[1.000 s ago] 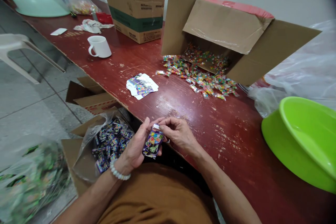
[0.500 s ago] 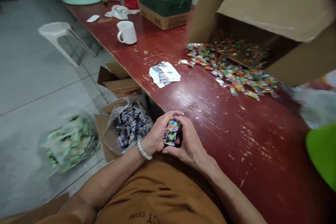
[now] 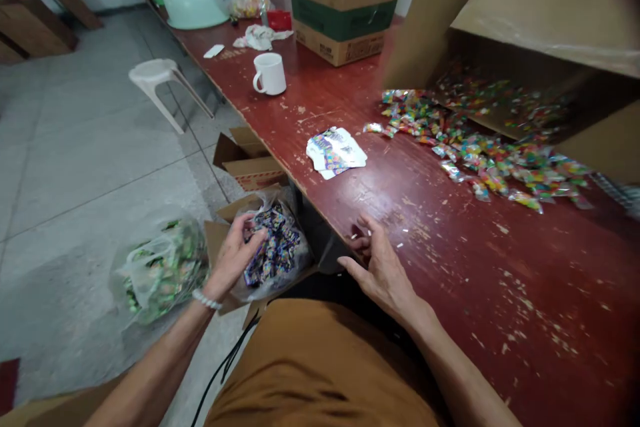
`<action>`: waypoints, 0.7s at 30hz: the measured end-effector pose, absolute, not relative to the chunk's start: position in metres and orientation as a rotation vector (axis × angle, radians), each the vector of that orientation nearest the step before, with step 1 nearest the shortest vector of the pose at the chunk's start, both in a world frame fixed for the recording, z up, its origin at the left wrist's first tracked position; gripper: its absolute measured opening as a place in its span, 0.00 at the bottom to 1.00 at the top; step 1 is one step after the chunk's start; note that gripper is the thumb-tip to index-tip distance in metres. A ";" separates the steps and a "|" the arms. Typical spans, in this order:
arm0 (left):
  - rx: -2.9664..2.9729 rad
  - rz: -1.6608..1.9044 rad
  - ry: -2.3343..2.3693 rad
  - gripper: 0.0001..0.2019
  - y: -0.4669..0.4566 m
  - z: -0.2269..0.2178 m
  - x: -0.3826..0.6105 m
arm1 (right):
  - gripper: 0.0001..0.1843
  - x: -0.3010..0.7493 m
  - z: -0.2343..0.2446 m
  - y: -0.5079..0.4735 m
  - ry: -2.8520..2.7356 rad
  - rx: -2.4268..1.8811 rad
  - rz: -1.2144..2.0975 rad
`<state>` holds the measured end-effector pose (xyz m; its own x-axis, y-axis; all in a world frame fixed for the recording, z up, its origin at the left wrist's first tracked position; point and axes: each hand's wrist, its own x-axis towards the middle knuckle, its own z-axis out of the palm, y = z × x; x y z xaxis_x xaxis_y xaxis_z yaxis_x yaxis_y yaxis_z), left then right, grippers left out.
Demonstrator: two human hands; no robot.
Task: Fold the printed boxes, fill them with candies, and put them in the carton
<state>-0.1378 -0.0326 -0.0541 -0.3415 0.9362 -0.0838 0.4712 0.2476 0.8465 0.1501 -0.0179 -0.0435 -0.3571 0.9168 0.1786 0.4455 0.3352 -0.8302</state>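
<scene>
My left hand (image 3: 237, 252) hovers over a carton (image 3: 219, 240) lined with a clear plastic bag (image 3: 295, 270). Dark purple printed packets (image 3: 280, 240) fill the bag, and my thumb and fingers stand apart above them. I see nothing held there, though the fingertips overlap the packets. At the table's edge, my right hand (image 3: 383, 270) is open with its fingers curled loosely and apart. Tiny white bits (image 3: 400, 245) lie on the table or show near those fingers. Beyond it rests a loose stack of printed cards (image 3: 340, 152), white and purple.
Wrapped candies (image 3: 480, 153) spill from a tipped carton (image 3: 540, 7) onto the red table (image 3: 450, 267). Farther back stand a white mug (image 3: 270, 73) and a tall carton (image 3: 345, 13). A bag of green packets (image 3: 163, 267) and a white stool (image 3: 155, 73) are on the floor.
My hands, together around a purple printed packet before, have parted. The left has moved down and left to the bagged carton; the right stays near the table edge, without the packet. The view has shifted left.
</scene>
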 end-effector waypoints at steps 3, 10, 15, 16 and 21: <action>1.750 1.021 1.977 0.22 0.009 -0.036 -0.129 | 0.34 0.152 -0.048 -0.014 -1.950 -1.207 0.869; 2.238 0.516 2.075 0.23 0.140 -0.003 -0.044 | 0.28 0.150 -0.051 -0.011 -1.887 -1.144 0.845; 2.142 0.564 1.967 0.21 0.173 -0.004 -0.050 | 0.26 0.151 -0.053 -0.008 -1.817 -1.119 0.891; 2.104 0.619 1.942 0.21 0.176 -0.002 -0.052 | 0.26 0.151 -0.053 -0.007 -1.794 -1.118 0.898; 1.739 0.974 1.740 0.16 0.172 0.009 -0.050 | 0.21 0.151 -0.049 0.000 -1.469 -1.185 1.203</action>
<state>-0.0504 0.1719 0.0085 -0.0673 0.9876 0.1417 0.6372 -0.0668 0.7678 0.1506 0.0004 -0.0487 -0.1650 0.9848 0.0544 0.1404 0.0780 -0.9870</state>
